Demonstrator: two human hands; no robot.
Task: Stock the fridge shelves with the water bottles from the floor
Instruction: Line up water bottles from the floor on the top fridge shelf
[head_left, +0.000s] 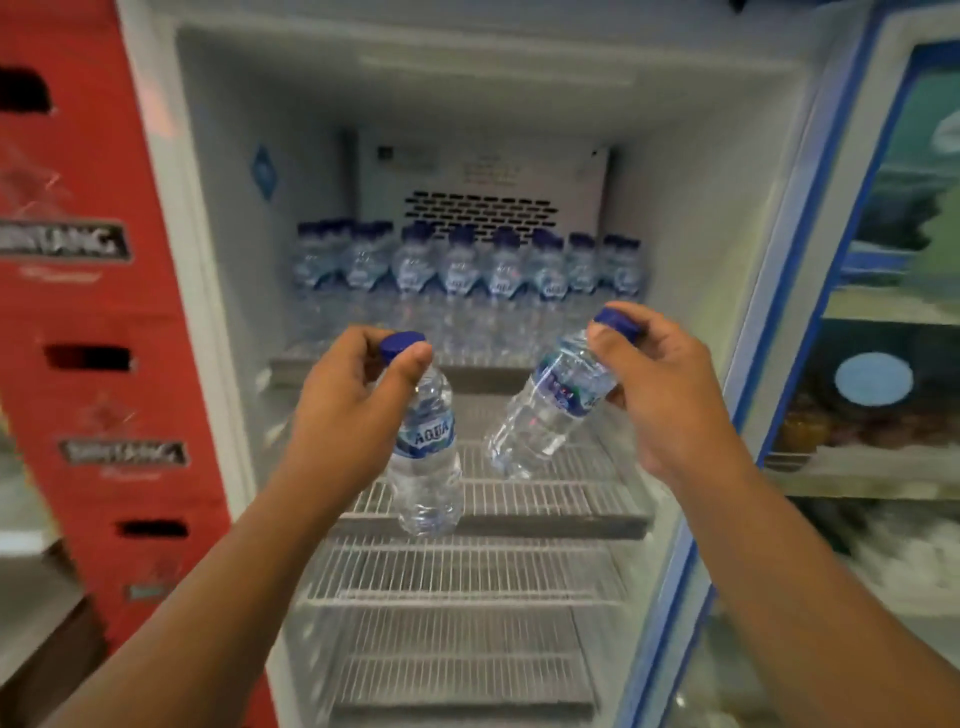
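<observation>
Before the open fridge (234, 182), at about eight o'clock from the middle of the view, the left hand (348, 405) pinches the left bottle (427, 462) at its neck, with thumb and fingers curled in just under the dark blue cap (401, 344). This bottle hangs nearly upright in front of the second wire shelf (545, 499), its base tipped a little toward five o'clock. It is small, of clear ribbed plastic and filled with water, and a blue and white label reading AQUA wraps its upper half. At three o'clock the right hand (665, 389) grips the right bottle (545, 415), one of the same kind, with its fingers wrapped round the blue cap end. That bottle is tilted, cap toward one o'clock and base toward seven o'clock, and is held apart from the other. At twelve o'clock, at the back of the top shelf (478, 375), a row of bottles (467, 270) stands upright and packed side by side, blue-capped and somewhat blurred. At six o'clock a lower wire shelf (467, 577) shows beneath the hands. At nine o'clock stacked red crates (78, 312) stand just beside the fridge, and past three o'clock a blue-framed glass front (893, 234) shows blurred goods.
</observation>
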